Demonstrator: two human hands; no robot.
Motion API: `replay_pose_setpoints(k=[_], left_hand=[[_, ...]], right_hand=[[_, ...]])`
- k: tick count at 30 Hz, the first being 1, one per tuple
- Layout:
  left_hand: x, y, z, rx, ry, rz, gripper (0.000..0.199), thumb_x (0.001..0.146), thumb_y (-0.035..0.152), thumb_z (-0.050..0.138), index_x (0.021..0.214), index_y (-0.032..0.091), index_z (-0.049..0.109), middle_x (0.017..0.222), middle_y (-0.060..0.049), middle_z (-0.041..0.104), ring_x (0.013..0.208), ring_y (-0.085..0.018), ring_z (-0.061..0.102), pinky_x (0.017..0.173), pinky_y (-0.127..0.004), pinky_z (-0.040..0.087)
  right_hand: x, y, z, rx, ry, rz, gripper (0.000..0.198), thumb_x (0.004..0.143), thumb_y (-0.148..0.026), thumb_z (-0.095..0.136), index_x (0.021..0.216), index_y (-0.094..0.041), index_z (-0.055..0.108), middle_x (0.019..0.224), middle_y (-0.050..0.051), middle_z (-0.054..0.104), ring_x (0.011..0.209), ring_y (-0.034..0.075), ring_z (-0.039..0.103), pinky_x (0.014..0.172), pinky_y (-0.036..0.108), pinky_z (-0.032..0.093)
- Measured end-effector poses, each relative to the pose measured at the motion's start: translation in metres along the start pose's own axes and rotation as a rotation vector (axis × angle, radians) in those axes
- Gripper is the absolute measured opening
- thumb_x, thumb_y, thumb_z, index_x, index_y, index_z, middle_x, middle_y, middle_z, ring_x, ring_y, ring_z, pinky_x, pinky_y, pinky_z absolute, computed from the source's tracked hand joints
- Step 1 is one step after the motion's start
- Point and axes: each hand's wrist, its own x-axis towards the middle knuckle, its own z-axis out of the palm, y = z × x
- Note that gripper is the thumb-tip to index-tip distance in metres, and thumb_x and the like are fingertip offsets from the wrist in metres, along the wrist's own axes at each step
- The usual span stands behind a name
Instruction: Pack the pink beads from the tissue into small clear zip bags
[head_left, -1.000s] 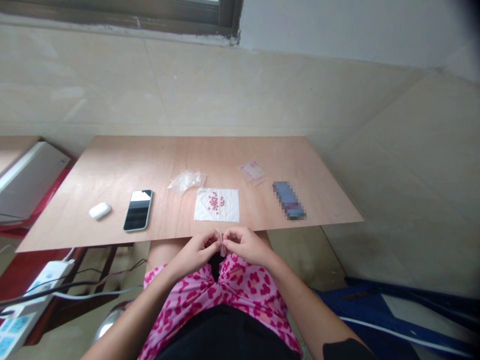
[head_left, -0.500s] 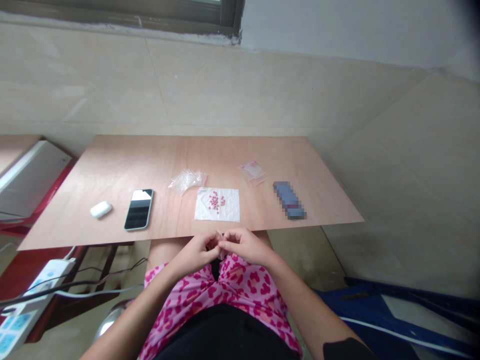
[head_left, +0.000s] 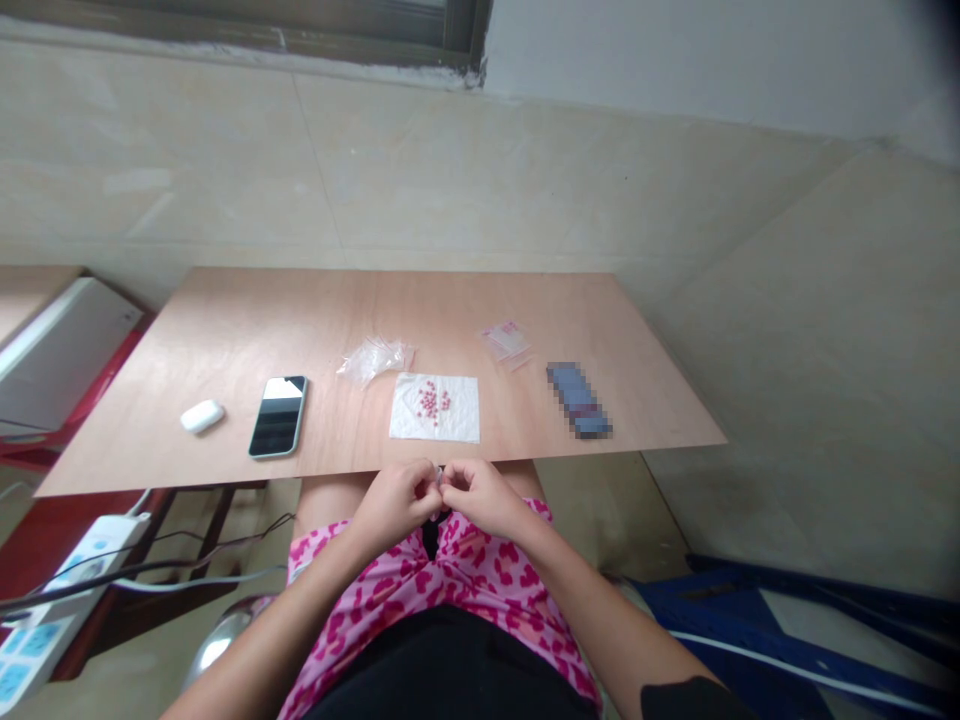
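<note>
Over my lap, just in front of the table edge, my left hand (head_left: 405,492) and my right hand (head_left: 480,494) meet with fingertips pinched together. Between them is a small clear plastic bag (head_left: 440,476), mostly hidden by the fingers. Just beyond the hands, a white paper napkin (head_left: 463,425) lies flat on the table, with many small pink beads or pellets (head_left: 430,402) in a loose cluster on it. A pile of clear plastic bags (head_left: 373,360) lies behind the napkin to the left. Farther right are small zip bags (head_left: 507,342) with some pink showing.
A phone (head_left: 278,418) and a white earbud case (head_left: 202,416) lie on the left of the wooden table (head_left: 525,300). A blurred-out dark object (head_left: 579,400) is at the right. A power strip (head_left: 82,565) with cables sits below left; a blue frame (head_left: 720,610) stands below right.
Both hands stay together over the lap. The fingers have shifted slightly around the small clear bag, and less of it shows. Things on the table have not moved.
</note>
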Motion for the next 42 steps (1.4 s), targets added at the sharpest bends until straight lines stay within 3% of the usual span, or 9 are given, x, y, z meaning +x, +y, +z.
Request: replay_pose_setpoints(k=[6,10,13,17,23,26,28,36,42], left_hand=[[0.0,-0.003,-0.005,0.008,0.122,-0.075,0.03,0.087,0.026,0.053,0.059,0.021,0.042,0.056,0.003,0.047,0.056,-0.015,0.047,0.057,-0.029,0.026],[0.0,-0.004,-0.005,-0.023,0.152,-0.117,0.032,0.086,0.027,0.052,0.057,0.022,0.038,0.053,0.003,0.044,0.054,-0.015,0.045,0.057,-0.029,0.023],[-0.001,-0.004,-0.003,-0.027,0.154,-0.12,0.033,0.085,0.024,0.052,0.055,0.022,0.038,0.052,0.002,0.045,0.054,-0.015,0.046,0.057,-0.029,0.023],[-0.004,-0.002,-0.001,0.011,0.096,-0.005,0.03,0.089,0.021,0.053,0.06,0.02,0.05,0.058,0.0,0.055,0.056,-0.016,0.051,0.058,-0.029,0.028],[-0.007,0.005,-0.006,0.058,0.1,0.244,0.01,0.096,0.031,0.062,0.093,0.021,0.066,0.093,-0.008,0.069,0.085,-0.023,0.066,0.077,-0.033,0.049],[-0.004,0.002,-0.009,0.09,0.173,0.308,0.053,0.086,0.041,0.08,0.132,0.023,0.059,0.135,-0.017,0.061,0.126,-0.035,0.059,0.106,-0.048,0.048],[-0.002,-0.002,-0.009,0.106,0.169,0.322,0.077,0.082,0.043,0.085,0.147,0.024,0.048,0.148,-0.018,0.054,0.137,-0.039,0.051,0.114,-0.054,0.042],[-0.001,-0.014,-0.002,-0.021,0.179,0.15,0.07,0.082,0.008,0.058,0.149,0.022,0.045,0.121,-0.011,0.066,0.112,-0.03,0.064,0.103,-0.048,0.049],[0.009,-0.013,-0.009,-0.755,0.128,-0.114,0.053,0.085,0.022,0.067,0.135,0.022,0.048,0.086,0.002,0.059,0.076,-0.015,0.064,0.073,-0.028,0.052]], right_hand=[[-0.004,-0.007,0.003,-0.052,0.129,-0.052,0.013,0.086,-0.027,0.069,0.083,-0.022,0.057,0.074,-0.001,0.066,0.069,0.018,0.062,0.066,0.027,0.049],[-0.01,-0.018,0.0,-0.208,0.047,-0.235,0.003,0.093,-0.022,0.059,0.092,-0.023,0.062,0.085,0.001,0.069,0.077,0.019,0.066,0.073,0.029,0.05],[-0.012,-0.021,0.0,-0.427,-0.027,-0.372,0.02,0.093,-0.013,0.052,0.091,-0.024,0.069,0.094,0.005,0.073,0.088,0.022,0.067,0.082,0.032,0.049],[-0.011,-0.021,0.0,-0.428,0.006,-0.336,0.023,0.096,-0.016,0.054,0.089,-0.023,0.075,0.092,0.007,0.075,0.085,0.024,0.069,0.079,0.034,0.05],[-0.006,-0.022,-0.008,-0.183,0.036,-0.149,0.023,0.093,-0.026,0.066,0.109,-0.024,0.082,0.102,0.006,0.08,0.094,0.029,0.073,0.088,0.04,0.057],[-0.005,-0.025,-0.014,-0.06,0.016,-0.115,0.029,0.095,-0.037,0.068,0.117,-0.022,0.081,0.11,0.007,0.079,0.107,0.03,0.072,0.099,0.045,0.056],[-0.005,-0.027,-0.019,-0.006,0.005,-0.138,0.029,0.095,-0.039,0.068,0.115,-0.022,0.081,0.119,0.008,0.077,0.117,0.031,0.069,0.106,0.046,0.053],[-0.002,-0.021,-0.04,-0.052,-0.002,-0.171,0.029,0.097,-0.027,0.06,0.114,-0.023,0.083,0.119,0.008,0.078,0.12,0.03,0.069,0.113,0.047,0.048],[-0.001,-0.014,-0.049,-0.031,0.054,-0.149,0.033,0.098,-0.039,0.067,0.122,-0.021,0.08,0.125,0.01,0.076,0.117,0.03,0.07,0.108,0.046,0.052]])
